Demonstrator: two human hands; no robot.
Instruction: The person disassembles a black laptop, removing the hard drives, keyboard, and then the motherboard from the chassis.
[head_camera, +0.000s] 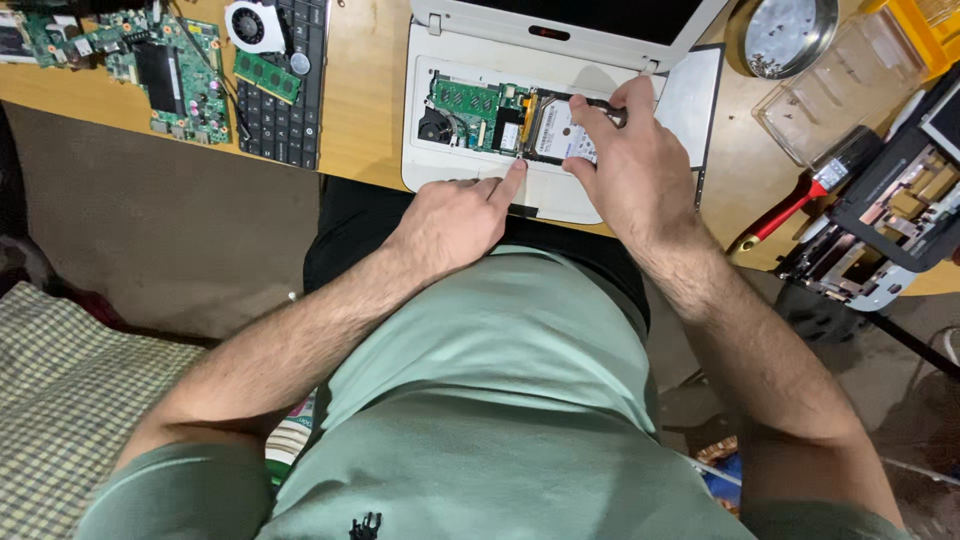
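A white laptop (470, 185) lies open on the wooden desk with its keyboard removed, baring a green circuit board (465, 100) and a silver hard drive (555, 130). My right hand (625, 160) holds a dark-handled screwdriver (605, 108) over the drive's far edge. My left hand (455, 220) rests on the laptop's front edge, fingers curled, with the index finger pointing at the drive's near corner.
At the far left lie a green motherboard (180, 70), a black keyboard (285, 95) carrying a memory stick (267, 76) and a small fan (252, 25). To the right are a metal bowl (790, 35), a clear plastic box (850, 85), a red-handled tool (795, 205) and a dismantled laptop chassis (880, 230).
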